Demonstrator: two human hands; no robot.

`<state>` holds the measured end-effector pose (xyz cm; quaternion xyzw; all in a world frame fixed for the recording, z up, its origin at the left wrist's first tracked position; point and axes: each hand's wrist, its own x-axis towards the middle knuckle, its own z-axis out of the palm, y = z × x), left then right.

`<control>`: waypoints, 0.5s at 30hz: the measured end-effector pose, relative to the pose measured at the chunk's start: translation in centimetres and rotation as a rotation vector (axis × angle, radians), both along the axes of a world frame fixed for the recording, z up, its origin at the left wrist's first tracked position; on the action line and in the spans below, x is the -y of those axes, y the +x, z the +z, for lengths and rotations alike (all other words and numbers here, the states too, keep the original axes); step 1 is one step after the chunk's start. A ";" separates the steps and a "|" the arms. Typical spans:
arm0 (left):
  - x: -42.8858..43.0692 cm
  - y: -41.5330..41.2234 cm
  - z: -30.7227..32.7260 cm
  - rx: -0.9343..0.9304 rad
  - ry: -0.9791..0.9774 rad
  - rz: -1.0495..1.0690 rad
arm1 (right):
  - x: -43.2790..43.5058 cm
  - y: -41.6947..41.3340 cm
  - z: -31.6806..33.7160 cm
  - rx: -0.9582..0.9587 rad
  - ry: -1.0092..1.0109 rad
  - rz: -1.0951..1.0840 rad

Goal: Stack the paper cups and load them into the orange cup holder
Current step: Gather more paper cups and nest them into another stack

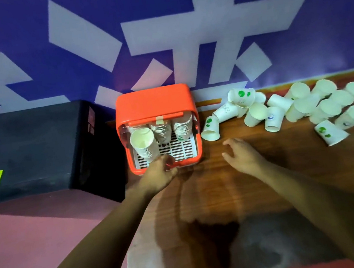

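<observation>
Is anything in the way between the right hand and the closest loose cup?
No, nothing visible. Only wooden table lies between the right hand and the nearest paper cup beside the orange cup holder.

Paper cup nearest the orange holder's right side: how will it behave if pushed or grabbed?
Likely very light: the paper cup looks thin-walled, so a push probably skids or topples it on the wooden table. Its tapered shape suggests it would roll in an arc. The wall probably dents under a firm squeeze, so the right hand should grip gently.
</observation>
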<state>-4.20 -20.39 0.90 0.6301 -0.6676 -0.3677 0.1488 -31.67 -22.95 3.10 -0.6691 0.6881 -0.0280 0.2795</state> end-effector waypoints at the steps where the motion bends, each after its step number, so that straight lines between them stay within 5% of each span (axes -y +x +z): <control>1: 0.4 -1.9 0.5 -0.001 -0.007 -0.032 | 0.3 -1.9 0.2 -0.024 -0.010 0.003; 7: 4.2 -11.8 1.1 0.014 -0.008 -0.139 | 2.8 -11.6 -0.1 -0.112 -0.073 -0.025; 15: 11.8 -18.6 -2.2 0.253 -0.059 0.010 | 6.7 -18.1 -2.9 -0.138 -0.168 -0.094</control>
